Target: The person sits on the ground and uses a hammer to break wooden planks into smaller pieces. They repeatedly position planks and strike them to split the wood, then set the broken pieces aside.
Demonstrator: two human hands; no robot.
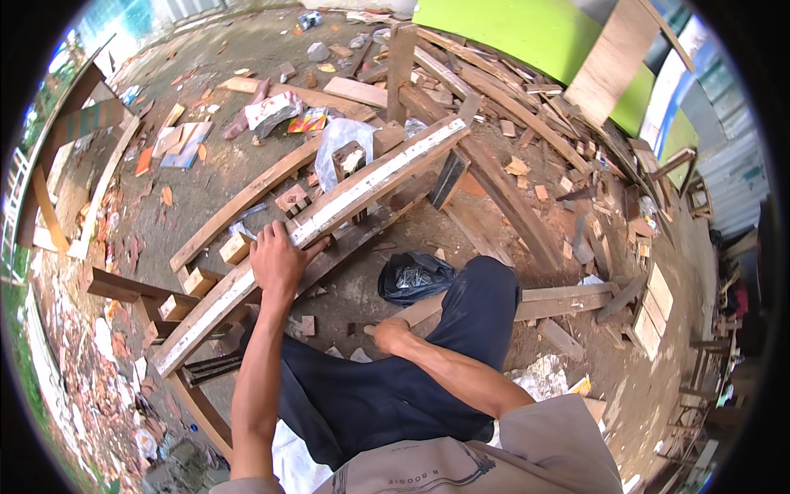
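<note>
A long wooden beam (362,196) with a worn white-painted face slants from lower left to upper right in front of me. My left hand (278,257) grips it near its middle, fingers over the far edge and thumb on the near side. Closed, my right hand (390,335) rests low by my bent knee. A short pale stub shows beside that fist, but what it holds is hidden. Just beyond the knee, a black plastic bag (415,277) lies with its mouth spread, showing small grey metal pieces, likely nails. Several wooden block ends (200,281) stick out beside the beam.
A brown timber (510,206) runs from the beam's far end toward the right. Scrap wood is heaped (518,115) beneath a green panel (518,37). A clear plastic bag (339,148) lies behind the beam, and rubble (90,362) covers the left ground.
</note>
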